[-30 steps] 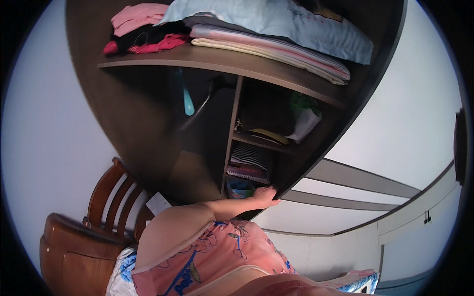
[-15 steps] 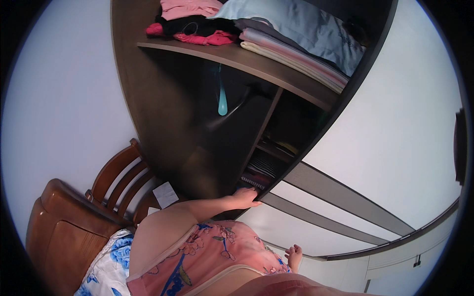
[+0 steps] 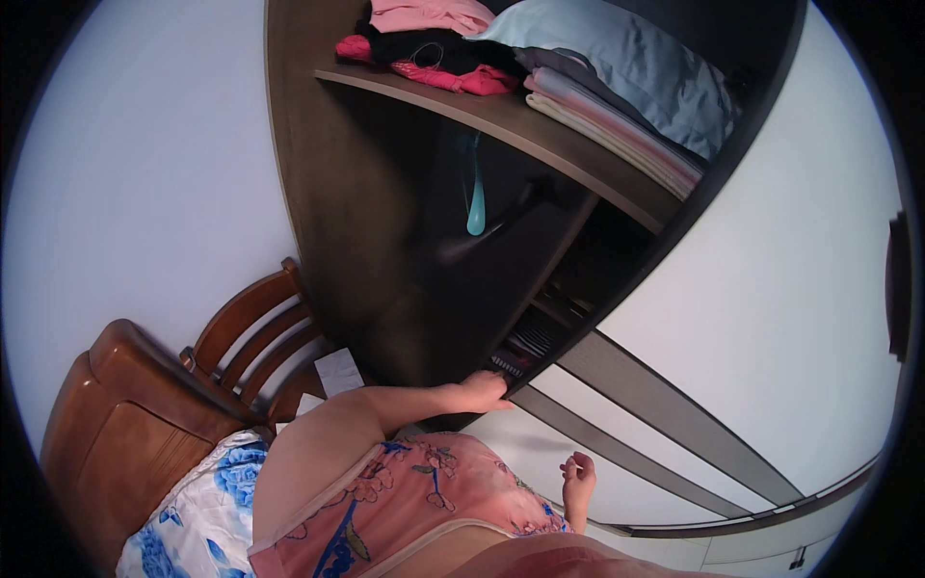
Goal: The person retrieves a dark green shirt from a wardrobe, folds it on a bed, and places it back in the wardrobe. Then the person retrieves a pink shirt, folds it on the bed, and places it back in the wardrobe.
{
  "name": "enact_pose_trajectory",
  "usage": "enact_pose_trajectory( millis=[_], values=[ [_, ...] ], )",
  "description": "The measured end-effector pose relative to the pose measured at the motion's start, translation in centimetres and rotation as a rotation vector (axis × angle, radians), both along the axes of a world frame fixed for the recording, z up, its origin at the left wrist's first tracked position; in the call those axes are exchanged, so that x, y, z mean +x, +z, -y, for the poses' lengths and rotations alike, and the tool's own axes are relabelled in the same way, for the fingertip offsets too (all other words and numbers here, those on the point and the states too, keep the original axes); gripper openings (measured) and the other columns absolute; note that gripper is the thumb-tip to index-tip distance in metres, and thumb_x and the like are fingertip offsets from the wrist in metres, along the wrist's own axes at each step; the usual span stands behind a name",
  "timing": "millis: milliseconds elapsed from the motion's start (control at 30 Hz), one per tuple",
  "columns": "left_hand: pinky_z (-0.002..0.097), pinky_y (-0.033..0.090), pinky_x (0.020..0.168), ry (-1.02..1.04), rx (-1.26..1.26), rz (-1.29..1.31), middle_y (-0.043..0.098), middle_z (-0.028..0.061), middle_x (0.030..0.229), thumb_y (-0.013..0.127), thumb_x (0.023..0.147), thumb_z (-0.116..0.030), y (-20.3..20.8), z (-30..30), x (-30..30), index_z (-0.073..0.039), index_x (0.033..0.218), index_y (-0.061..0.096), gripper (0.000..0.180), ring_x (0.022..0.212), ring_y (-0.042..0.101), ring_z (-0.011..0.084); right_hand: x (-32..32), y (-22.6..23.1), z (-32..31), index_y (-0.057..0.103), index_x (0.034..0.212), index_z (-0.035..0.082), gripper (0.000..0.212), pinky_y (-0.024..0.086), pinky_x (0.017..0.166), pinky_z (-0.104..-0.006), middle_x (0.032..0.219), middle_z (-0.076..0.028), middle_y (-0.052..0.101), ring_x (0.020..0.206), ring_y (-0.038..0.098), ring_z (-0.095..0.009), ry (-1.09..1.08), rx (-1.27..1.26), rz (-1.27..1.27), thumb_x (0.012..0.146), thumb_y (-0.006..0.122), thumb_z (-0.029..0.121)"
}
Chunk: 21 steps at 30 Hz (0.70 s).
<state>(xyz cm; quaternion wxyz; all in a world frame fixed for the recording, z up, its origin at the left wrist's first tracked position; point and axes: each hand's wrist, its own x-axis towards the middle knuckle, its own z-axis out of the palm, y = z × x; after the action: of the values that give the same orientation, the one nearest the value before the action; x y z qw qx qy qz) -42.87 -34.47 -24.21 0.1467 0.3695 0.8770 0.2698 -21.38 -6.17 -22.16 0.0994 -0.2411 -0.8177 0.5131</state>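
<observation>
My left hand (image 3: 483,391) is at the leading edge of a white sliding wardrobe door (image 3: 732,260) with a dark frame and grey stripes. Its thumb lies along the outside, and its other fingers curl around the edge, partly hidden. Close beside it, striped folded clothes (image 3: 532,337) fill a narrow side compartment, which the door partly covers. Lower right, my right hand (image 3: 579,472) is raised in front of the door with loosely bent fingers and nothing in them.
The wardrobe's upper shelf (image 3: 462,106) carries pink, red and black clothes (image 3: 438,58), folded bedding (image 3: 617,125) and a pale blue pillow (image 3: 617,58). A turquoise shoehorn-like object (image 3: 476,212) hangs below. At left are a wooden chair (image 3: 255,318), a headboard (image 3: 145,433) and floral bedding (image 3: 207,491).
The door has slid left across the wardrobe with my left hand at its edge, so less of the side compartment shows. The view has shifted. My right hand has risen slightly.
</observation>
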Motion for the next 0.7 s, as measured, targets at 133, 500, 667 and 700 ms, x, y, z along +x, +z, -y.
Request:
enact_pose_trajectory(
  millis=[133, 500, 667, 700],
  values=[
    [0.0500, 0.052, 0.092, -0.014, 0.018, 0.039, 0.065, 0.0277, 0.112, 0.069, 0.086, -0.041, 1.5, -1.5, 1.2, 0.008, 0.104, 0.068, 0.052, 0.107, 0.064, 0.0436, -2.8, 3.5, 4.7, 0.062, 0.118, -0.003, 0.026, 0.053, 0.069, -0.0298, 0.104, -0.012, 0.069, 0.079, 0.067, -0.016, 0.170, 0.150, -0.102, 0.096, 0.066, 0.010],
    [0.0357, 0.056, 0.086, -0.545, 0.369, 0.370, 0.067, 0.0184, 0.119, 0.070, 0.095, -0.026, 16.1, 4.2, -1.5, 0.001, 0.130, 0.062, 0.045, 0.099, 0.070, 0.0251, -5.9, 9.4, 8.4, 0.063, 0.104, -0.001, 0.022, 0.054, 0.069, -0.0352, 0.093, -0.014, 0.068, 0.074, 0.068, -0.024, 0.057, 0.468, -0.236, 0.089, 0.074, 0.012],
    [0.0333, 0.056, 0.088, -0.317, 0.729, 0.014, 0.070, 0.0108, 0.117, 0.071, 0.092, -0.005, 31.4, 16.3, -6.5, -0.002, 0.118, 0.070, 0.026, 0.100, 0.070, 0.0189, -5.0, 9.3, 7.5, 0.062, 0.103, -0.001, 0.023, 0.054, 0.070, -0.0344, 0.093, -0.013, 0.066, 0.075, 0.066, -0.024, -0.029, 0.426, -0.242, 0.089, 0.076, 0.012],
    [0.0333, 0.055, 0.089, -0.212, 0.797, -0.158, 0.070, 0.0095, 0.114, 0.071, 0.091, -0.005, 34.0, 18.3, -7.5, -0.003, 0.115, 0.070, 0.024, 0.101, 0.068, 0.0185, -4.9, 9.3, 7.4, 0.061, 0.104, 0.000, 0.025, 0.054, 0.070, -0.0344, 0.094, -0.013, 0.065, 0.076, 0.066, -0.024, -0.033, 0.446, -0.253, 0.089, 0.076, 0.013]
  ],
)
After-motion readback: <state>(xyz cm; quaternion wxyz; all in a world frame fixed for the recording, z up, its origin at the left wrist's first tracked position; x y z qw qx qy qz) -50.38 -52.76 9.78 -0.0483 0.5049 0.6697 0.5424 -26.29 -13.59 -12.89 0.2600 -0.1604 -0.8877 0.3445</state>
